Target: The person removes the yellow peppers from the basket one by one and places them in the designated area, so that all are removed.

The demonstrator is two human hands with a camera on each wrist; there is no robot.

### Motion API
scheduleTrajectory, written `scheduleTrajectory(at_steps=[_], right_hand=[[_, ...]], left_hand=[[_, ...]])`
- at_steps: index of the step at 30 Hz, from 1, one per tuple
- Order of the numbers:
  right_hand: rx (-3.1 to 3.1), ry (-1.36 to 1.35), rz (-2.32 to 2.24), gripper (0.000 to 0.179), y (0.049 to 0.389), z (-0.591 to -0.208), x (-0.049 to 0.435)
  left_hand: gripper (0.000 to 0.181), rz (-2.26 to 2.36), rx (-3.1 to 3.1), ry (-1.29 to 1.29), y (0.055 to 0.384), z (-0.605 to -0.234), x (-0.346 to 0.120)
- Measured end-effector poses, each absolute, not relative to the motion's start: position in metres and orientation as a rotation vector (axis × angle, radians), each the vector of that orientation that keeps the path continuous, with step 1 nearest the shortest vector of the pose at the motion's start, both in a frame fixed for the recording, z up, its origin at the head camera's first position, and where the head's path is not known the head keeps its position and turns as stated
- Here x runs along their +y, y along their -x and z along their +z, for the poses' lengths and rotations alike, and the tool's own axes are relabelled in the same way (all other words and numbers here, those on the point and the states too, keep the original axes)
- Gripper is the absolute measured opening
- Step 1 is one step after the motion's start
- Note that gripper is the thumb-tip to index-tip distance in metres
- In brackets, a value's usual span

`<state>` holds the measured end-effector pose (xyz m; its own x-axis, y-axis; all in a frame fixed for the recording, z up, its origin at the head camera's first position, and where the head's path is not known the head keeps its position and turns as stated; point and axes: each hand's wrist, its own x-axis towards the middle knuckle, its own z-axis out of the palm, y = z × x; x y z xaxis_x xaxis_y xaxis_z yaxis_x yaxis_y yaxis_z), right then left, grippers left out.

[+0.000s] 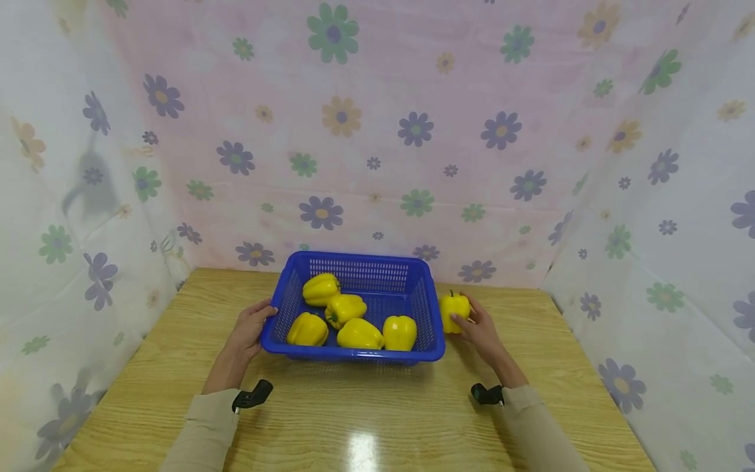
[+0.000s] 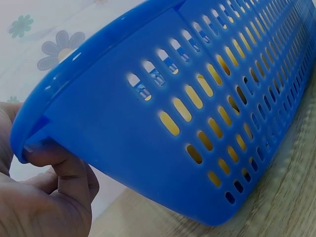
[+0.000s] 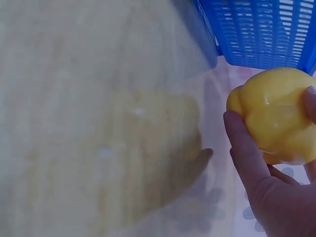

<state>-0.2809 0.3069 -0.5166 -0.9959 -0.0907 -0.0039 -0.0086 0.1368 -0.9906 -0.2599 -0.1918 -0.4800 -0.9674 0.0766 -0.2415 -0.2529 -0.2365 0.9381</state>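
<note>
A blue plastic basket [image 1: 354,354] with slotted walls stands on the wooden table, several yellow bell peppers [image 1: 360,334] lying in it. My left hand [image 1: 246,333] grips the rim at its left side; in the left wrist view the fingers [image 2: 49,153] curl up under the rim's edge. Just outside the basket's right wall, my right hand [image 1: 482,333] holds another yellow bell pepper [image 1: 453,308], its stem pointing up in the head view. The right wrist view shows thumb and fingers around that pepper [image 3: 276,116], with the basket [image 3: 256,37] close by.
The wooden table [image 1: 330,413] spreads out in front of the basket. A flower-patterned curtain [image 1: 377,183] hangs behind the table and along both sides. Each wrist wears a black device [image 1: 252,396] near the sleeve cuff.
</note>
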Motion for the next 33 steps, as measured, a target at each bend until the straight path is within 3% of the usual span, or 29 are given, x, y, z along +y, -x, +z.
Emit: scheduleTrajectory(at_steps=[33], right_hand=[[2.455, 0.064, -1.724, 0.070, 0.331, -0.507, 0.304]], left_hand=[[0.063, 2.288, 1.809, 0.235, 0.260, -0.479, -0.193]])
